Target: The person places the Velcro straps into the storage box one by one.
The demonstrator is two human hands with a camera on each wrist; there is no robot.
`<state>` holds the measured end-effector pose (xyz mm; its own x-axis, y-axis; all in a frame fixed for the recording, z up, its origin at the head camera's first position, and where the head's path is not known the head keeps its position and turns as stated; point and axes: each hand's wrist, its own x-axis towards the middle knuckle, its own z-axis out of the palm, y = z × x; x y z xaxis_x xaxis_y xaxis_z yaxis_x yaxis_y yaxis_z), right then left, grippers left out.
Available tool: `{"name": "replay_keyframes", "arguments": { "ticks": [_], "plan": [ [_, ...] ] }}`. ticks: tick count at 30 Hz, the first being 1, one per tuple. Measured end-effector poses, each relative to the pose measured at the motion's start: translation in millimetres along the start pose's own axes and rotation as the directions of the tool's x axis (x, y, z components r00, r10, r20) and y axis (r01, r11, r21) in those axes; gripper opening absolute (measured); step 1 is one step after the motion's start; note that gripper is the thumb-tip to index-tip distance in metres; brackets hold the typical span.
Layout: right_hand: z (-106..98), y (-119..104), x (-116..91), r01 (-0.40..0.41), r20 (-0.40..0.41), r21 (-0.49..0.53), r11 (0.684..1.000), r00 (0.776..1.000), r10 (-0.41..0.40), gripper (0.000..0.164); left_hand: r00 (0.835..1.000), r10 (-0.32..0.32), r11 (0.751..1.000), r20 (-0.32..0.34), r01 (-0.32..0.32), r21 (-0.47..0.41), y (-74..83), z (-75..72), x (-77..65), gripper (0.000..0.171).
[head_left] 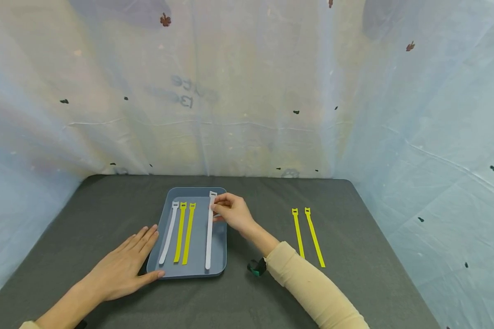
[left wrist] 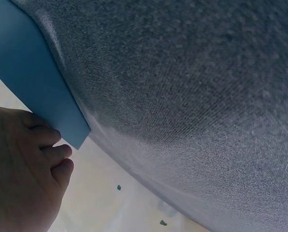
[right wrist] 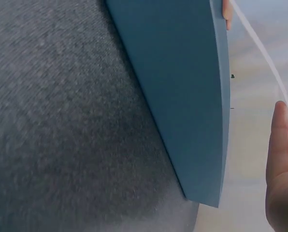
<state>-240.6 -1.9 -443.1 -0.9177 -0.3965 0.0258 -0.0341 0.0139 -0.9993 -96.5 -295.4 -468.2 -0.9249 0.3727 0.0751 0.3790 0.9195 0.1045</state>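
Note:
A white cable strap (head_left: 208, 244) with a slotted head is pinched near that head by my right hand (head_left: 233, 213), over the right side of a grey-blue tray (head_left: 199, 242). In the right wrist view the strap (right wrist: 261, 43) runs slanting up from the fingers, above the tray's wall (right wrist: 182, 96). My left hand (head_left: 121, 267) lies with outstretched fingers against the tray's left side, thumb at the front left corner. Inside the tray, side by side, lie another white strap (head_left: 169, 235) and two yellow straps, one left (head_left: 180, 235) and one right (head_left: 188, 235).
Two more yellow straps, one nearer (head_left: 298, 230) and one farther right (head_left: 315, 237), lie on the dark grey cloth-covered table (head_left: 354, 274), the nearer partly behind my right sleeve (head_left: 313, 283). Pale sheeting (head_left: 247, 91) hangs around the table's back and sides.

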Motion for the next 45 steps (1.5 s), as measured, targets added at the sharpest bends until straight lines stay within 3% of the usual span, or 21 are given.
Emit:
{"name": "replay_keyframes", "arguments": {
  "ticks": [6, 14, 23, 28, 35, 45],
  "plan": [
    [9.3, 8.0, 7.9, -0.002, -0.008, -0.024, 1.0, 1.0, 0.002, 0.018, 1.0, 0.001, 1.0, -0.001, -0.001, -0.004, -0.3, 3.0, 0.8, 0.103],
    [20.2, 11.0, 17.6, 0.035, 0.0, -0.14, 0.989, 0.999, -0.035, 0.021, 1.0, -0.002, 1.0, 0.009, 0.002, -0.007, 0.2, 1.5, 1.9, 0.103],
    [22.3, 20.0, 26.0, 0.095, 0.046, -0.362, 0.927, 0.995, -0.084, 0.025, 1.0, -0.004, 1.0, 0.006, 0.004, -0.002, -0.4, 0.7, 2.8, 0.103],
    [22.7, 23.8, 30.9, 0.135, 0.084, -0.497, 0.857, 0.991, -0.108, 0.024, 1.0, -0.013, 1.0, 0.012, 0.013, -0.017, -0.3, 0.7, 1.7, 0.103],
    [23.5, 27.6, 35.5, 0.209, 0.148, -0.659, 0.722, 0.978, -0.148, 0.018, 1.0, -0.007, 1.0, 0.012, 0.008, -0.021, 0.5, 1.9, 0.8, 0.102],
    [26.6, 28.2, 40.1, 0.272, 0.217, -0.781, 0.563, 0.962, -0.165, 0.015, 1.0, -0.013, 1.0, 0.023, 0.013, -0.021, 1.3, 0.9, 1.1, 0.104]
  ]
}}
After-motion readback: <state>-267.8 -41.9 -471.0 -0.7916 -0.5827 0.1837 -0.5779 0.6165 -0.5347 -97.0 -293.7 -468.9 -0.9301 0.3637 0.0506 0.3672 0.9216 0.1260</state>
